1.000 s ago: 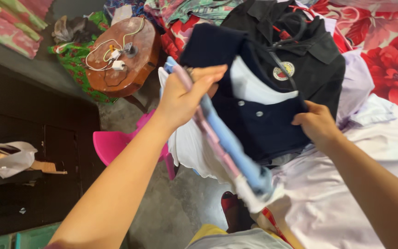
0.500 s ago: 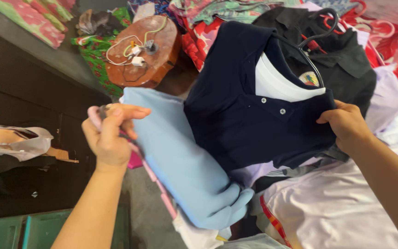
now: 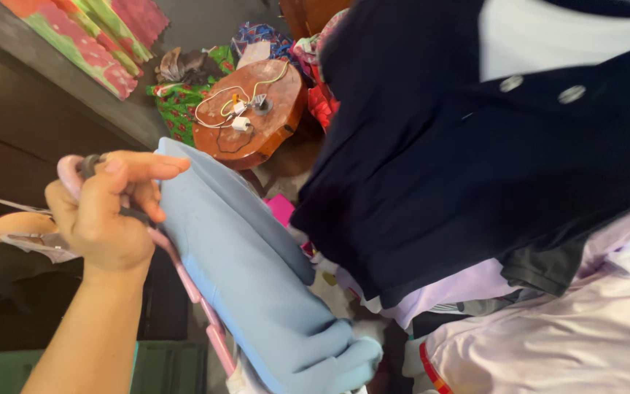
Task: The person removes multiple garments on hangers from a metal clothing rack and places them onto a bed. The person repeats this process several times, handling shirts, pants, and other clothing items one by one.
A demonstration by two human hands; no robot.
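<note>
A cluttered room with a dark cabinet on the left and a round wooden stool [image 3: 253,109] carrying white cables lies behind the work. The left hand [image 3: 103,215] has its grip clamped on the top of a pink hanger [image 3: 202,314], from which a light blue garment [image 3: 257,277] hangs down and to the right. A navy polo shirt [image 3: 475,146] looms close beside it; the right hand is out of view. Holding the hanger level and apart from the navy shirt would likely keep the blue cloth from snagging.

Matt light-blue cloth garment [image 3: 257,277], smooth pink plastic hanger [image 3: 198,306], matt navy knit shirt [image 3: 461,160], glossy wooden stool [image 3: 257,109].
</note>
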